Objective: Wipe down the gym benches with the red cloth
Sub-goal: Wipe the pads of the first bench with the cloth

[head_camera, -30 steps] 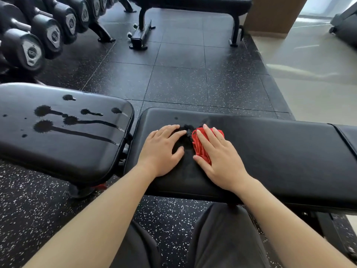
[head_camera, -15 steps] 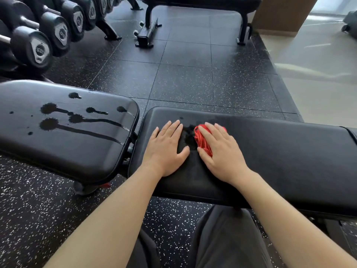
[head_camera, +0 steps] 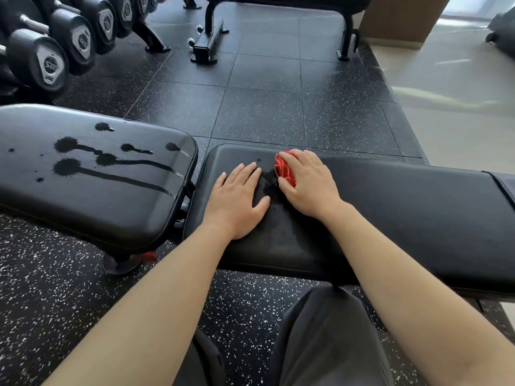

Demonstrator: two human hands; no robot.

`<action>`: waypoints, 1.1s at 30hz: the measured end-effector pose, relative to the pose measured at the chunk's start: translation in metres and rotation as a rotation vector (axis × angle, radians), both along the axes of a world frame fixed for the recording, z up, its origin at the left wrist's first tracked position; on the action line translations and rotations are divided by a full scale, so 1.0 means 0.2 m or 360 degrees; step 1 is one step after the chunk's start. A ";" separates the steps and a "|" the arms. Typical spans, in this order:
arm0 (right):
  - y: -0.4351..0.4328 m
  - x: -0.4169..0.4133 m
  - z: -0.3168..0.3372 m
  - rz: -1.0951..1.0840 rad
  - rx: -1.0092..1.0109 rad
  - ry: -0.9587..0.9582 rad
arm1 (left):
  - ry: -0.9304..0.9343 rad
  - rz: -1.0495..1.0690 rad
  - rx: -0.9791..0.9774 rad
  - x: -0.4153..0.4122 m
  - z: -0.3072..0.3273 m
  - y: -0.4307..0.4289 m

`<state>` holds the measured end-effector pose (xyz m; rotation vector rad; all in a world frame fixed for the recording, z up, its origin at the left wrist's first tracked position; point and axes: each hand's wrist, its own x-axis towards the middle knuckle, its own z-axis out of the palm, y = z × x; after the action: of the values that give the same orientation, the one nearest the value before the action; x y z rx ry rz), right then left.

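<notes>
**Operator:** What was the condition of the hands at this point?

**Technician:** The left hand [head_camera: 237,201] lay palm down on the table [head_camera: 404,207] (the flat gym bench nearest the person), fingers straight and close together. It held nothing. The right hand [head_camera: 309,185] had its fingers curled over the bunched red cloth [head_camera: 284,168], thumb against the cloth's near side, and pressed it onto the padding.

**Operator:** Where was the cloth located?

**Technician:** At the left end of the table, close to its far edge. It lay just to the right of a wet smear [head_camera: 269,182] between the two hands.

**Operator:** Which relation governed the next stroke?

**Technician:** The long axis of the table ran left to right across the view. Most of its surface extended to the right of the right hand, so a stroke along that axis appeared to suit that hand with no change of grip. The spattered pad [head_camera: 97,207] stood just beside the table on the left, its dark splashes [head_camera: 67,167] not yet wiped. It was nearer the left hand, which carried no cloth. Reaching it would probably have required the right arm to cross over, or the cloth to pass to the other hand
</notes>
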<state>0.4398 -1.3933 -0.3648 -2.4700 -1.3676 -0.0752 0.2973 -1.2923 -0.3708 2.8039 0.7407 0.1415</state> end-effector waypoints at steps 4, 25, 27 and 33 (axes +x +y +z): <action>-0.18 -0.18 -0.01 0.0068 0.0009 -0.0024 | 0.0041 -0.0017 -0.0034 -0.02 0.03 -0.01; -0.11 -0.30 -0.04 0.0131 -0.0014 -0.0033 | -0.0267 0.0138 -0.0230 -0.16 -0.01 0.10; -0.05 -0.24 -0.03 0.0132 -0.0014 0.0020 | -0.0276 0.0156 -0.0217 -0.16 -0.01 0.10; 0.24 -0.04 -0.02 0.0039 -0.0052 0.0046 | -0.0188 0.0215 -0.0179 -0.15 0.00 0.09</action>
<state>0.4319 -1.3451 -0.3695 -2.4701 -1.3979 -0.0120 0.2674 -1.2743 -0.3714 2.6144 0.8804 0.2775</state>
